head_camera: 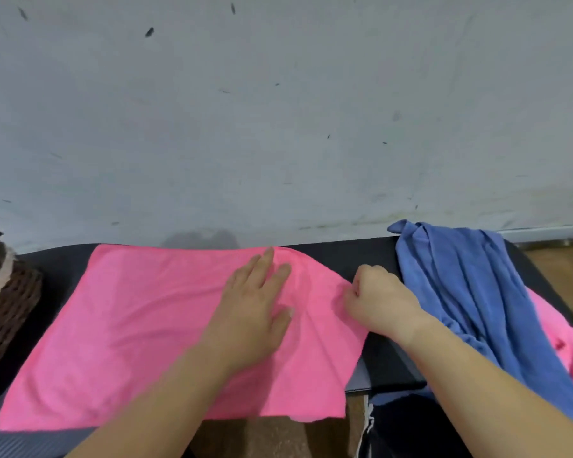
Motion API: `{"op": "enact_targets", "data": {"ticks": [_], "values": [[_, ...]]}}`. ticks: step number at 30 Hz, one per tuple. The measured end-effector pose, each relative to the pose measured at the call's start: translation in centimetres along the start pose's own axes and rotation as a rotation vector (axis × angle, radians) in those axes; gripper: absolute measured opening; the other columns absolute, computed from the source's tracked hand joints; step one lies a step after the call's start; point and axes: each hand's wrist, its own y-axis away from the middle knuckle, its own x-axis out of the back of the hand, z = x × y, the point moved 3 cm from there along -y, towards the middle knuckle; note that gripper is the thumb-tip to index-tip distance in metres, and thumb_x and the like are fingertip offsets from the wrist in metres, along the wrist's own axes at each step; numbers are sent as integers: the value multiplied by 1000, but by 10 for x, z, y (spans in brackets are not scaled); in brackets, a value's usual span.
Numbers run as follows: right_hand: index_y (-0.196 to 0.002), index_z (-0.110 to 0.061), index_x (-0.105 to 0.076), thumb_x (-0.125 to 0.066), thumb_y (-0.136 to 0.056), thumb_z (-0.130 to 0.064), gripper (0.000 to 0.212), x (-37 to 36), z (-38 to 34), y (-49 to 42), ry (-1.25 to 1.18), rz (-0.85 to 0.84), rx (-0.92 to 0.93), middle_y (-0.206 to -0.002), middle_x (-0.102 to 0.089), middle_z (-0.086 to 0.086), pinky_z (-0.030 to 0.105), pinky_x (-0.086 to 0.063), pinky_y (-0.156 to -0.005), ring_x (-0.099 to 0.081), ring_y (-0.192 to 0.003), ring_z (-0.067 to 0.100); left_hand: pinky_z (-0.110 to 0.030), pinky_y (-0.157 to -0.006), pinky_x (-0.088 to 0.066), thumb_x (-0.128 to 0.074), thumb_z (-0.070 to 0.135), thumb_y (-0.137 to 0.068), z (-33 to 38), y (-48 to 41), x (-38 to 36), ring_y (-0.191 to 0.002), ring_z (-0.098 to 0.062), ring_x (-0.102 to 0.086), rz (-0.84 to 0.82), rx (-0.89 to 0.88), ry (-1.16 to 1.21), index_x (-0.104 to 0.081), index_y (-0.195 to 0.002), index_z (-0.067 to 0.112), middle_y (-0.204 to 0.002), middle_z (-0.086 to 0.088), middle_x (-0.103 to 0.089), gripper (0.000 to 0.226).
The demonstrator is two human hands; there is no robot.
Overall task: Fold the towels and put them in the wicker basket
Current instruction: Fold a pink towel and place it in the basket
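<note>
A pink towel [129, 325] lies spread flat over the black table [384, 358], its near edge hanging past the front. My left hand [255, 312] rests flat on the towel's right half, fingers straight. My right hand [377, 302] pinches the towel's right edge with curled fingers. The brown wicker basket [4, 312] stands at the far left, partly cut off by the frame, with folded cloth inside.
A blue towel [460, 292] lies crumpled on the table's right end, draping over the front. Another pink towel [566, 345] sits bunched beneath it at the far right. A grey wall rises right behind the table.
</note>
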Motion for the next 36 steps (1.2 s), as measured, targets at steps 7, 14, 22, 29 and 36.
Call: {"op": "enact_targets", "data": {"ticks": [7, 14, 22, 29, 36], "values": [[-100, -18, -56, -62, -96, -25, 10, 37, 16, -22, -538, 446, -36, -77, -60, -6, 38, -53, -72, -62, -74, 17, -64, -108, -42, -50, 48, -85, 23, -17, -23, -141, -46, -44, -84, -97, -15, -56, -143, 8, -153, -25, -46, 70], [-144, -15, -50, -50, -102, -8, 43, 44, 19, -29, -595, 540, 78, -137, -56, 7, 31, -45, -101, -57, -123, 21, -48, -128, 0, -13, 74, -84, 21, -10, -21, -157, -24, 16, -341, 41, -75, 0, -163, 33, -170, -2, 15, 90], [-161, -31, 16, -52, -96, -62, 100, -15, 28, 5, 193, -346, 108, -167, 30, 4, 45, 5, -127, 27, -154, 27, -60, -123, 9, -21, 85, -81, 7, -17, -26, -154, -32, 24, -301, 160, -178, 10, -160, 40, -167, 0, 27, 96], [-159, -39, 16, -55, -94, -64, 100, -2, 48, 0, -17, -144, 159, -168, 25, -6, 43, 7, -127, 27, -154, 18, -52, -124, -18, -29, 91, -72, -10, -34, -14, -154, -29, -20, -80, 272, -144, -21, -161, 32, -168, -7, -22, 107], [-163, -26, 10, -49, -97, -64, 96, 7, 83, -4, 63, -176, 27, -170, 18, -2, 41, 2, -128, 20, -156, 21, -56, -125, -8, -35, 101, -60, -7, -50, -22, -157, -25, -5, -194, 284, -153, -10, -162, 39, -172, 0, -7, 122]]}}
